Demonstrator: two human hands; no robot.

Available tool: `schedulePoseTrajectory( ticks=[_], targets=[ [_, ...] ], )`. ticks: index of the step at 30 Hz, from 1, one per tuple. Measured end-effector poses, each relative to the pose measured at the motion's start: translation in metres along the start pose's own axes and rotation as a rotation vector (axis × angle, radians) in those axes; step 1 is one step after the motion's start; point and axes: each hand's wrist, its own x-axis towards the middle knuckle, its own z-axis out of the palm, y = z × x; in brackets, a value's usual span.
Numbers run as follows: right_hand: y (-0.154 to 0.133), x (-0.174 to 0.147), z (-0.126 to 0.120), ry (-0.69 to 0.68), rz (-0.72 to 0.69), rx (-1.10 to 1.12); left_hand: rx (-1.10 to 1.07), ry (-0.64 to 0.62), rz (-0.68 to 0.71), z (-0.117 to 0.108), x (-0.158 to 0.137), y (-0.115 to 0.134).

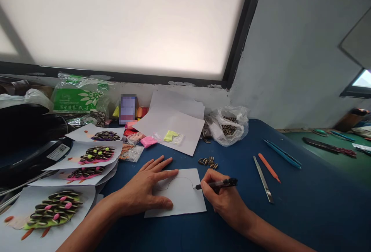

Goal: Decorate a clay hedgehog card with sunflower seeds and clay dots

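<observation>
A small white sheet of paper (185,203) lies on the blue table, with a thin curved outline drawn on it. My left hand (152,186) rests flat on the sheet's left side, fingers spread. My right hand (220,194) grips a black pen (218,184), its tip at the right end of the curved line. Just beyond the sheet sits a little pile of striped sunflower seeds (208,162).
Several paper cards (98,153) with seed-and-clay hedgehogs overlap at the left. Behind lie white sheets (176,128), a pink clay packet (148,141) and a plastic bag of seeds (228,126). Blue tweezers (282,153), an orange tool (269,167) and a metal blade tool (263,180) lie right.
</observation>
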Motion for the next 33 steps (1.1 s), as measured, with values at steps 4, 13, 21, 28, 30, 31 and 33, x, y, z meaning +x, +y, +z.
schedulePoseTrajectory(
  ticks=[4,13,21,28,30,31,33],
  targets=[
    [0.0027,-0.0006,0.0000,-0.001,-0.020,-0.004,0.016,0.002,-0.005,0.0001,0.0002,0.0005],
    [0.0023,0.0005,-0.0007,-0.011,-0.043,-0.021,0.006,-0.018,-0.033,-0.0026,-0.0008,0.0045],
    [0.0031,-0.0005,-0.0014,-0.017,-0.014,0.000,0.007,-0.037,-0.045,-0.0036,-0.0013,0.0065],
    [0.0029,0.0005,-0.0010,-0.008,0.003,-0.002,0.011,-0.041,-0.043,-0.0043,-0.0008,0.0068],
    [0.0025,0.0007,-0.0010,-0.015,0.019,0.005,0.009,-0.042,-0.045,-0.0043,-0.0010,0.0067],
    [0.0023,0.0007,-0.0010,-0.021,0.026,0.007,0.009,-0.040,-0.048,-0.0043,-0.0011,0.0067],
    [0.0023,0.0005,-0.0010,-0.021,0.032,0.002,0.006,-0.036,-0.054,-0.0039,-0.0012,0.0063]
  ],
)
